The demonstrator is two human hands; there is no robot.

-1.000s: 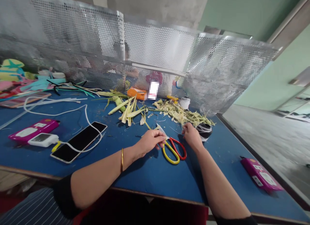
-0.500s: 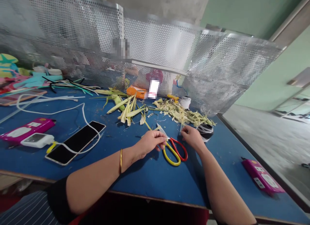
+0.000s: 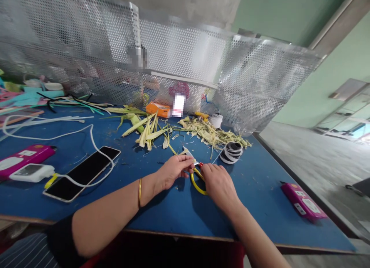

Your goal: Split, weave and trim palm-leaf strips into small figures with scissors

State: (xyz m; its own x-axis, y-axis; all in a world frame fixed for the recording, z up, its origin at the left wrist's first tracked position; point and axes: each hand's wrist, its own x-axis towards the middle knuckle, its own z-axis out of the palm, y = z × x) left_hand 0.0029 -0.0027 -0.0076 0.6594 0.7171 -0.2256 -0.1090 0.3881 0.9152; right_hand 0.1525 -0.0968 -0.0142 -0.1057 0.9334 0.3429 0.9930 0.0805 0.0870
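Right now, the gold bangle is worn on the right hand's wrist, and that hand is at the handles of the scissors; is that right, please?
Not quite: the head view shows the gold bangle on the wrist of the left hand. The right hand is at the handles of the scissors.

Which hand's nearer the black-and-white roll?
Right. The right hand is just on the near side of the roll, slightly left of it; the left hand is farther left, by the scissors blades.
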